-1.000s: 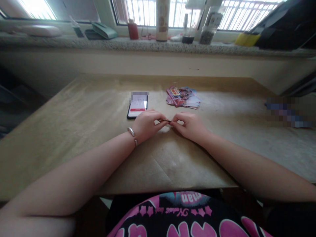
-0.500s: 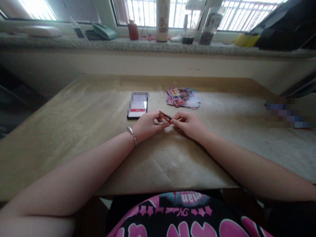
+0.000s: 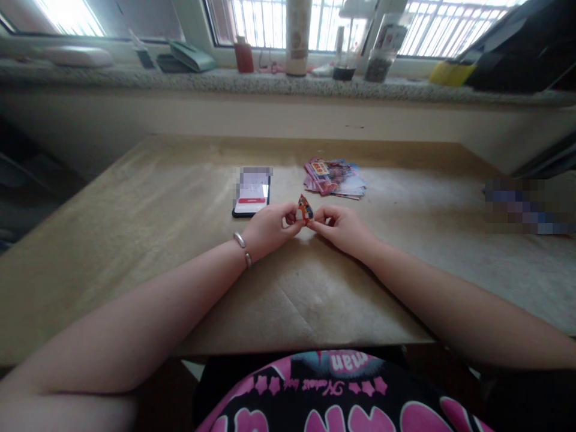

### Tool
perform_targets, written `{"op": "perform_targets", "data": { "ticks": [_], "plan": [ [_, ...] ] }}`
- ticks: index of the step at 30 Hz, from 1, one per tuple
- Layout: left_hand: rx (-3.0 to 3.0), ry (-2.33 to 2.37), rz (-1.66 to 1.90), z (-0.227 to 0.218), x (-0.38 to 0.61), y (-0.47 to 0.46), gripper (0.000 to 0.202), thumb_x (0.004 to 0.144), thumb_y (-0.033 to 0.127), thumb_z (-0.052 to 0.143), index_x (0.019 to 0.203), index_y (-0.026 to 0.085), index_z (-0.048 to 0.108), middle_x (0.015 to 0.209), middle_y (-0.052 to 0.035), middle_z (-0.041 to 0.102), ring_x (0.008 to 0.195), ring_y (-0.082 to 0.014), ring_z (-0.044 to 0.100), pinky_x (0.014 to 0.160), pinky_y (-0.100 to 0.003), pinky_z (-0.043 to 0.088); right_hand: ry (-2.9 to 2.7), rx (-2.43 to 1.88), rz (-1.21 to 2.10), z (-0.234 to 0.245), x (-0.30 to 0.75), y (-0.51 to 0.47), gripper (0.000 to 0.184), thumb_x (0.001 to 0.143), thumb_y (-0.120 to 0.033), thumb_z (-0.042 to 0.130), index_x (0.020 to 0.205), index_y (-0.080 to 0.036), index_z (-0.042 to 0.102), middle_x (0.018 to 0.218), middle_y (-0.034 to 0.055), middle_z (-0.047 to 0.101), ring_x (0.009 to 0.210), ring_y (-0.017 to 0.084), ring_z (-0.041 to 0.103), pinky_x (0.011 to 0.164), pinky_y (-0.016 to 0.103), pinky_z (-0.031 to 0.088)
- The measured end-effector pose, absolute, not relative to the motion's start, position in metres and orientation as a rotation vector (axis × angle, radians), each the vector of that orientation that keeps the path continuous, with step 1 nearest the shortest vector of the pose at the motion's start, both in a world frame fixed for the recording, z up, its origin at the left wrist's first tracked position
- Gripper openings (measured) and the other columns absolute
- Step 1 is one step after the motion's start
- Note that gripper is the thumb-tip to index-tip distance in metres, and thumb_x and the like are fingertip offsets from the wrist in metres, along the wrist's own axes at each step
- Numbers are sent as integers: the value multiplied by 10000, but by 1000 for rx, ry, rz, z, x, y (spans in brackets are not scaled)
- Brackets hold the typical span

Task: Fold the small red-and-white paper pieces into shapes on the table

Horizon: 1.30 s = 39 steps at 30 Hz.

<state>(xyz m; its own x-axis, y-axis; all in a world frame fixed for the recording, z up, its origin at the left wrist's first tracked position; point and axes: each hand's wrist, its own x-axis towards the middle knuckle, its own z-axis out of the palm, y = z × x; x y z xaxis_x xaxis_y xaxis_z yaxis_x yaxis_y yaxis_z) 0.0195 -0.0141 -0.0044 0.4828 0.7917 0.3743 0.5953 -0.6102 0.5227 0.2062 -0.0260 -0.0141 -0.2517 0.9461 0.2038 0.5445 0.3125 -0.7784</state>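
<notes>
A small folded piece of paper [image 3: 305, 209], orange, white and dark in colour, stands up as a triangle with its point away from me. My left hand [image 3: 273, 222] pinches its left side between thumb and fingers; a silver open bangle circles that wrist. At its lower right corner, the thumb and curled forefinger of my right hand [image 3: 342, 227] grip the paper. Just beyond my left hand lies a phone [image 3: 252, 201] with its screen lit. Past the fingers, a loose pile of printed colour sheets [image 3: 335, 178] rests on the table.
The pale wooden table [image 3: 180, 198] reaches to the wall under a window. On the stone sill [image 3: 252, 84] stand a red bottle [image 3: 243, 55], a tall cylinder [image 3: 297, 42], a clear container [image 3: 384, 51] and a green case [image 3: 192, 57]. A blurred-out item [image 3: 526, 207] lies at the right.
The folded paper has turned from slanting down to the right to standing with its tip pointing away from me. Both hands have shifted only slightly.
</notes>
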Motion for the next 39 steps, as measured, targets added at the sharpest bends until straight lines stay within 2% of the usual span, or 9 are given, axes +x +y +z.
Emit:
{"op": "perform_targets", "data": {
  "ticks": [3,10,19,25,30,39],
  "plan": [
    [2441,1169,891,-6,20,-13,93,775,209,610,716,145,578,665,16,588,592,-82,501,544,-194,379,-1985,-1305,685,-13,206,-27,211,777,-359,598,689,-169,583,612,-17,544,573,102,451,555,239,328],
    [2380,1097,842,-3,19,-16,106,816,236,564,816,138,607,707,5,602,605,-84,509,542,-193,380,-2040,-1290,540,-11,207,-30,180,790,-319,578,688,-170,577,647,-1,553,597,113,453,578,249,333],
    [2420,1087,769,-3,13,-12,218,840,350,560,845,153,653,742,-11,632,646,-101,528,564,-208,377,-1962,-1285,687,-17,209,-25,192,780,-352,593,703,-177,609,614,-11,555,576,111,466,558,243,352],
    [2490,1129,705,-3,12,-12,158,827,268,565,765,143,640,715,-16,627,633,-111,526,581,-223,379,-1942,-1320,770,-17,207,-26,218,749,-383,623,685,-175,620,585,-21,548,533,96,442,528,236,340],
    [2601,1172,662,-5,14,-11,122,819,241,544,765,146,597,703,-16,602,619,-118,511,566,-228,374,-2024,-1242,809,-18,206,-25,164,747,-334,601,710,-175,594,599,-31,553,527,85,440,511,221,330],
    [2711,1183,579,-7,15,-11,44,764,186,539,736,157,555,687,-21,589,632,-136,505,596,-250,379,-2291,-1356,646,-10,199,-14,134,723,-283,558,635,-186,534,574,-32,507,542,96,442,509,226,285]
  ]
}}
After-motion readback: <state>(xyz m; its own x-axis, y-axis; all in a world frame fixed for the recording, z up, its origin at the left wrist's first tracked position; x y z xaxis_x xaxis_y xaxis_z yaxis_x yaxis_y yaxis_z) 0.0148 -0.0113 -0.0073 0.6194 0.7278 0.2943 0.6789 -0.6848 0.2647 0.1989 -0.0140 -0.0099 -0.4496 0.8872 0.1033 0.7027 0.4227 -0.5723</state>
